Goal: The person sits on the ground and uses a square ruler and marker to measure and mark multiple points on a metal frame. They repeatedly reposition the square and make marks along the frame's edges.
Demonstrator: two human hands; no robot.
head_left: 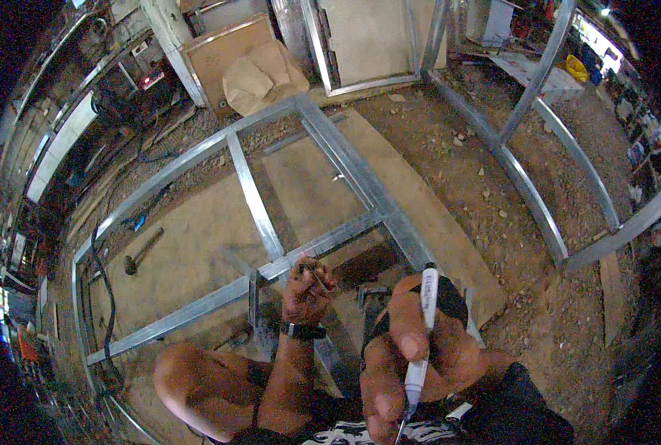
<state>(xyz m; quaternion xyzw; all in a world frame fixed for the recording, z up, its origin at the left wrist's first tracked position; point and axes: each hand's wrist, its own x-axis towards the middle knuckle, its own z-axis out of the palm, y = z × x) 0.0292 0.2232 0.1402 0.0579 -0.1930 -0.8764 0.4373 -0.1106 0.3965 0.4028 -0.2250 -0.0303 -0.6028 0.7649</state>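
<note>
In my right hand (401,337) is a white marker pen (430,297), held upright close to the camera, its dark end up and its thin end down toward my lap. The fingers are closed round its middle. My left hand (308,289), with a dark watch (303,331) on the wrist, is curled at the crossbar (345,233) of a welded metal frame (401,222). A thin dark thing seems to show between those fingers, too small to name. Beside that hand, an upright metal piece (253,300) stands against the crossbar.
Inside the frame a wooden-handled hammer (145,251) lies on a brown board (189,259). A black cable (108,297) crosses the frame's left side. Another metal frame (531,193) stands on the dirt floor at right. Brown paper (265,78) leans behind, near a framed panel (367,44).
</note>
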